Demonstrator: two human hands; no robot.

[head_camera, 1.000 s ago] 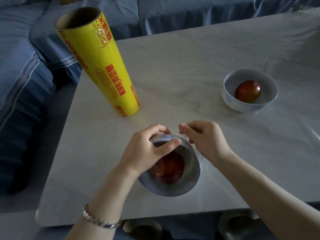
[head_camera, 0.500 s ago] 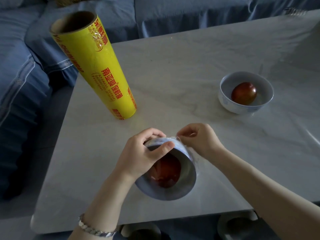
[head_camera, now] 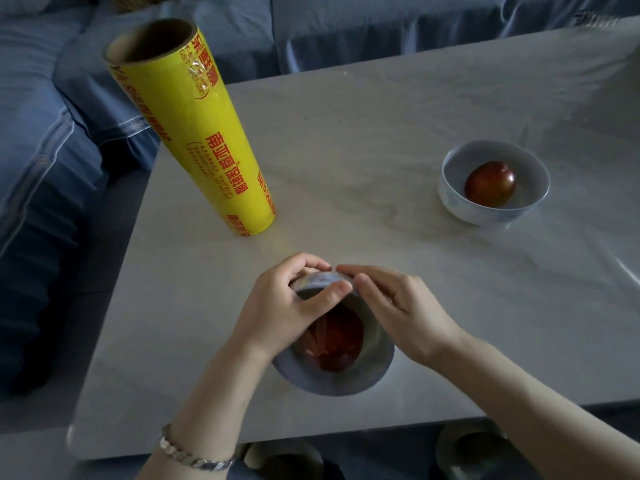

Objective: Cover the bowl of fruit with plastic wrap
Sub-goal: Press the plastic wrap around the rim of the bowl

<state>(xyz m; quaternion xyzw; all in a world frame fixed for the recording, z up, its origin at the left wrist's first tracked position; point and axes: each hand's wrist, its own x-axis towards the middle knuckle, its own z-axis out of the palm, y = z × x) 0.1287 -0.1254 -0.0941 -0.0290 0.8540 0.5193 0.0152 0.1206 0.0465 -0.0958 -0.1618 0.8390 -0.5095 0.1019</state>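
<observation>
The bowl (head_camera: 375, 348) sits at the near edge of the surface (head_camera: 346, 133), tipped so its mouth faces the camera, with a dark red fruit (head_camera: 334, 341) inside under creased plastic wrap (head_camera: 320, 281) that shines over the bowl's raised far side. Both hands are closed on it: the left hand (head_camera: 284, 306) grips the raised side, thumb across the opening and fingers curled behind, while the right hand (head_camera: 405, 313) pinches the wrap against that same side – its fingertips almost meet the left hand's. A metal bracelet (head_camera: 194, 457) circles the left wrist. Beyond and to the left, a yellow roll of wrap (head_camera: 207, 143) with red lettering stands upright, well apart from the bowl. Far right stands a second bowl (head_camera: 450, 199), level, holding its own red fruit (head_camera: 490, 183). A blue sofa (head_camera: 52, 150) wraps round the surface's left and far sides
</observation>
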